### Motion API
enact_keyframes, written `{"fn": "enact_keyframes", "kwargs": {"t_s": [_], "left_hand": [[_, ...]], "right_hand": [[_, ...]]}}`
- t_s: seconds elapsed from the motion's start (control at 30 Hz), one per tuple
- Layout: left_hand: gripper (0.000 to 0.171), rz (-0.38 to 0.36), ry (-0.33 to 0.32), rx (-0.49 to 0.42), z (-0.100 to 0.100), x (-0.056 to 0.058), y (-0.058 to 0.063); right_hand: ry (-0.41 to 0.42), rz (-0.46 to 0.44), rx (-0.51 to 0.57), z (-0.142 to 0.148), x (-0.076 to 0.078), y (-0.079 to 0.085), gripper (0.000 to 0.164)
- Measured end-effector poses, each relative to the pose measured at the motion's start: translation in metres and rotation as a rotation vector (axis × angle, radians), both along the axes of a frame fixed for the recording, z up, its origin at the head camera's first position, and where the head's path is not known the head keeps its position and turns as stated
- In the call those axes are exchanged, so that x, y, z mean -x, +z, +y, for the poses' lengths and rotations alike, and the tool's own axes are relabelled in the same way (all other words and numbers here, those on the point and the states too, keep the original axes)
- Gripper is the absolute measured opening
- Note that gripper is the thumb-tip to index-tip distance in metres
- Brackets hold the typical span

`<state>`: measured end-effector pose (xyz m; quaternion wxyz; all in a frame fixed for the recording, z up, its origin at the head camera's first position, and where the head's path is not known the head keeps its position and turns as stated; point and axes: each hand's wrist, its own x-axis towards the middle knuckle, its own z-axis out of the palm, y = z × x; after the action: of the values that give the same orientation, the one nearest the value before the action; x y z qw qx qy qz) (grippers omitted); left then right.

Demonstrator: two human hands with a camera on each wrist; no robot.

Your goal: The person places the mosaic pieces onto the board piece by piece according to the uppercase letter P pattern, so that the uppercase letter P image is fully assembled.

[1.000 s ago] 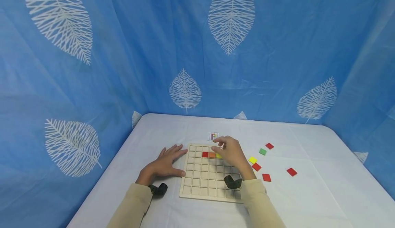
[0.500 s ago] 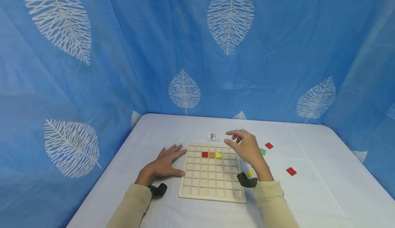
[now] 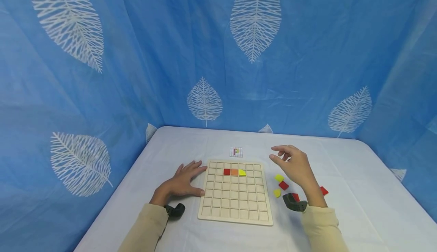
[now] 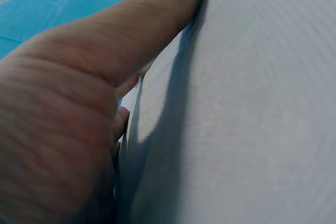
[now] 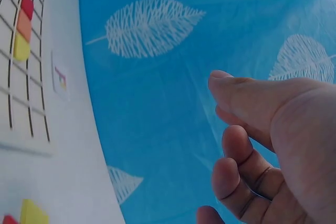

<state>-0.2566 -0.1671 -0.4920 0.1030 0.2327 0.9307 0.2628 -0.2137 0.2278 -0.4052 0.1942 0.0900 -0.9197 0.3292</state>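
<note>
A square wooden grid board (image 3: 235, 199) lies on the white table. In its second row from the far side sit a red tile (image 3: 227, 172), an orange tile (image 3: 234, 172) and a yellow tile (image 3: 242, 172), side by side. My left hand (image 3: 182, 180) rests on the table with fingers spread, index fingertip and thumb tip at the board's left edge. To the right of the board my right hand (image 3: 291, 165) hovers above the table, thumb and index finger apart and the other fingers loosely bent. The right wrist view shows no tile between its fingers (image 5: 236, 90).
Two yellow tiles, one of them a loose yellow tile (image 3: 279, 177), and several red tiles, including a red tile (image 3: 283, 185), lie right of the board, partly behind the right wrist. A small printed pattern card (image 3: 236, 152) lies beyond the board. A blue curtain (image 3: 293, 74) surrounds the table.
My right hand has moved right, away from the board's top row and off the board, uncovering the yellow tile. It now hides the green tile and a red tile. My left hand stays put.
</note>
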Motion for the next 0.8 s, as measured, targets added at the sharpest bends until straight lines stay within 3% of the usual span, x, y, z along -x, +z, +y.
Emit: {"fn": "enact_keyframes", "kwargs": {"t_s": [0.37,0.63,0.8], "left_hand": [[0.102,0.004,-0.003,0.0,-0.001,0.001,0.0],[0.102,0.012,-0.002,0.011,0.0,0.0,-0.003],[0.102,0.018,0.0,0.006,0.0,0.0,-0.001]], "right_hand": [[-0.039,-0.033,-0.015,0.03,-0.002,-0.009,0.034],[-0.071,-0.27,-0.007,0.05,0.0,-0.024,0.039],[-0.022,-0.375,-0.008,0.059,0.002,-0.039,0.039]]}}
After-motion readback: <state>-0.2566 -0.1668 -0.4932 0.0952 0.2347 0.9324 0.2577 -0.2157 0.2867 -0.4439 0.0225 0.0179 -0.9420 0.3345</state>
